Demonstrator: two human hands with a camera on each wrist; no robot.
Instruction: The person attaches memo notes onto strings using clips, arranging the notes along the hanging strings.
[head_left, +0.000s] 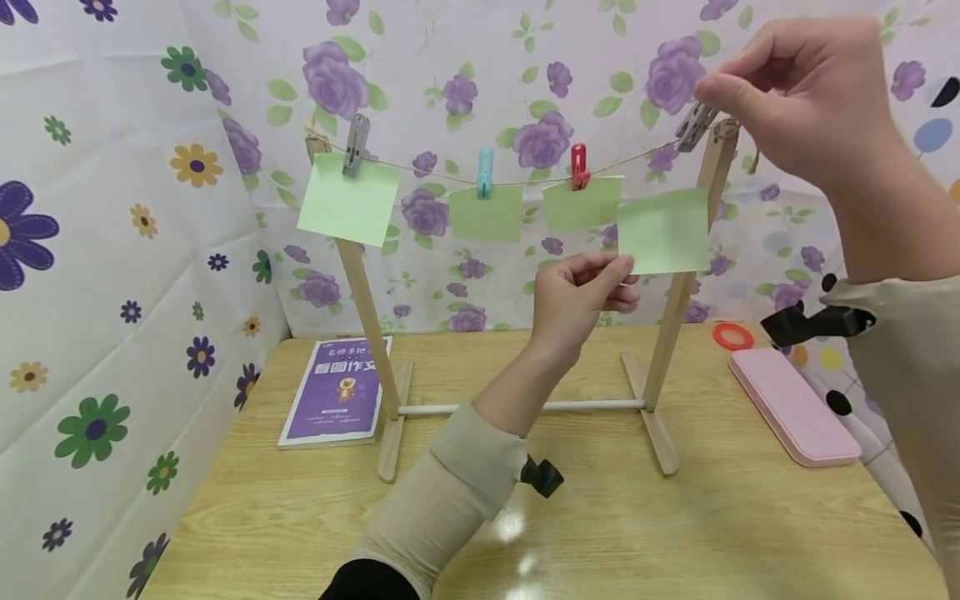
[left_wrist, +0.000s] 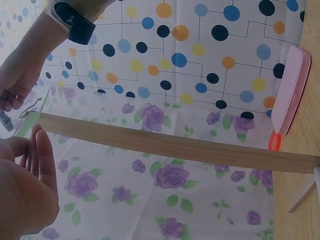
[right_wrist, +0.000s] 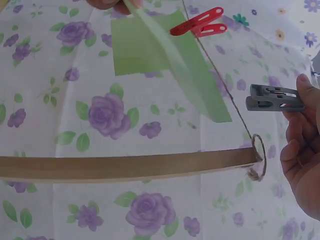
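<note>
My left hand (head_left: 581,304) pinches the lower left corner of a green paper sheet (head_left: 663,233) between thumb and fingers, holding it just below the string near the right post. Higher up, my right hand (head_left: 817,104) pinches a grey clothespin (head_left: 696,127) beside the top of that post. In the right wrist view the grey clothespin (right_wrist: 275,98) sits apart from the paper sheet (right_wrist: 195,75). Along the string (head_left: 420,171), a grey clothespin (head_left: 356,146), a blue clothespin (head_left: 484,173) and a red clothespin (head_left: 579,167) each hold a green paper.
The string runs between the left wooden post (head_left: 363,317) and the right wooden post (head_left: 671,333), joined low by a white rod (head_left: 592,406). A purple book (head_left: 337,390) lies on the left. At the right are a pink case (head_left: 793,404) and a red ring (head_left: 732,336).
</note>
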